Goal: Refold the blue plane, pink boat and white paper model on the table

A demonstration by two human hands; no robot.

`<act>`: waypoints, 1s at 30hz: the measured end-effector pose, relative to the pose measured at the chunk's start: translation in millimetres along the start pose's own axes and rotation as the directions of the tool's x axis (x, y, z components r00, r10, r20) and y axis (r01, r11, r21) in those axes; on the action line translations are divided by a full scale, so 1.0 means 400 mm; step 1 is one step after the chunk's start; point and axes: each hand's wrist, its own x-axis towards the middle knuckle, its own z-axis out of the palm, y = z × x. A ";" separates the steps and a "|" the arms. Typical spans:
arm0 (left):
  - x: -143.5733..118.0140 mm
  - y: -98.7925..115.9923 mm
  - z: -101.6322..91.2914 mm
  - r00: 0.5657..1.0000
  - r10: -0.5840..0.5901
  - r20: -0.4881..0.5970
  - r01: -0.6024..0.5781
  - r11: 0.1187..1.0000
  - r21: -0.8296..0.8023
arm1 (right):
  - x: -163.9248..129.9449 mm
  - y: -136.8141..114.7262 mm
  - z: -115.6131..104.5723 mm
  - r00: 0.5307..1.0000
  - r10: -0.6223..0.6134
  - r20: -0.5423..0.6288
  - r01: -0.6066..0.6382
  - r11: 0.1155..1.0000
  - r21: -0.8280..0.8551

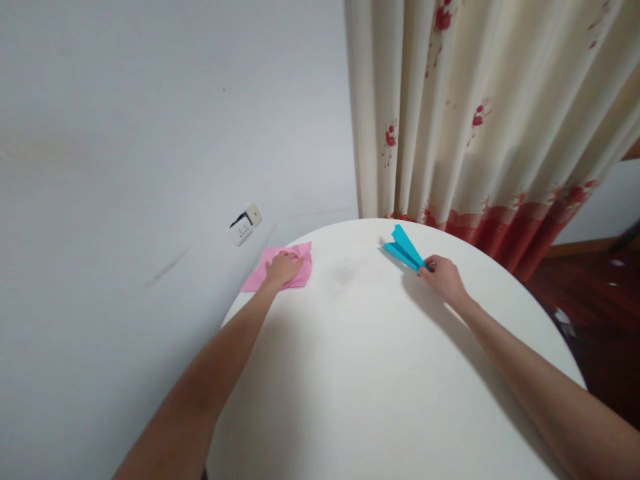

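Pinching the finished blue paper plane (403, 248) by its tail, the right hand (444, 279) is done folding; the left hand (283, 267) lies flat on an unfolded pink paper sheet (260, 277).

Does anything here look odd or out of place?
Two things: a faint greyish smudge mars the round white table, and the white wall socket hangs tilted, seemingly loose from the wall.
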 end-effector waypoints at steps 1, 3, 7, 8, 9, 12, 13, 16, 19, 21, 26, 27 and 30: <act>0.009 0.007 0.002 1.000 -0.006 -0.015 0.006 1.000 0.003 | -0.006 -0.006 0.010 1.000 -0.009 0.028 0.006 0.997 0.079; 0.022 0.020 0.014 1.000 -0.029 0.000 0.029 1.000 0.005 | -0.021 -0.019 0.032 0.995 -0.025 0.097 0.001 0.972 0.236; 0.029 0.030 0.046 0.995 -0.083 0.064 0.083 0.997 0.000 | -0.053 -0.045 0.067 0.976 -0.087 0.201 -0.013 0.893 0.450; 0.028 0.030 0.051 0.994 -0.084 0.066 0.084 0.996 -0.005 | -0.060 -0.052 0.071 0.971 -0.102 0.217 -0.016 0.874 0.485; 0.027 0.029 0.054 0.994 -0.083 0.065 0.084 0.996 -0.013 | -0.066 -0.059 0.073 0.966 -0.116 0.231 -0.021 0.855 0.518; 0.020 0.033 0.044 0.996 -0.087 -0.010 0.086 0.994 -0.073 | -0.079 -0.081 0.068 0.954 -0.135 0.266 -0.046 0.814 0.579; 0.015 0.041 0.034 0.993 -0.087 -0.076 0.079 0.991 -0.111 | -0.083 -0.086 0.065 0.950 -0.134 0.280 -0.059 0.808 0.586; -0.023 0.089 -0.020 0.929 -0.030 -0.369 -0.064 0.969 -0.241 | -0.090 -0.098 0.051 0.920 -0.178 0.350 -0.071 0.801 0.594; -0.110 0.179 -0.087 0.853 0.162 -0.497 -0.347 0.886 -0.307 | -0.094 -0.102 0.033 0.833 -0.306 0.462 -0.054 0.786 0.616; -0.193 0.248 -0.119 0.855 0.358 -0.375 -0.490 0.793 -0.362 | -0.098 -0.106 0.018 0.737 -0.379 0.559 -0.070 0.781 0.621; -0.379 0.362 -0.104 0.796 0.587 0.148 -0.360 0.655 -0.665 | -0.118 -0.128 -0.009 0.578 -0.445 0.684 -0.087 0.800 0.594; -0.400 0.370 -0.091 0.771 0.612 0.177 -0.339 0.630 -0.699 | -0.124 -0.135 -0.010 0.604 -0.429 0.672 -0.087 0.802 0.591; -0.432 0.375 -0.059 0.845 0.524 0.106 -0.239 0.547 -0.802 | -0.142 -0.153 0.003 0.775 -0.319 0.545 -0.136 0.758 0.637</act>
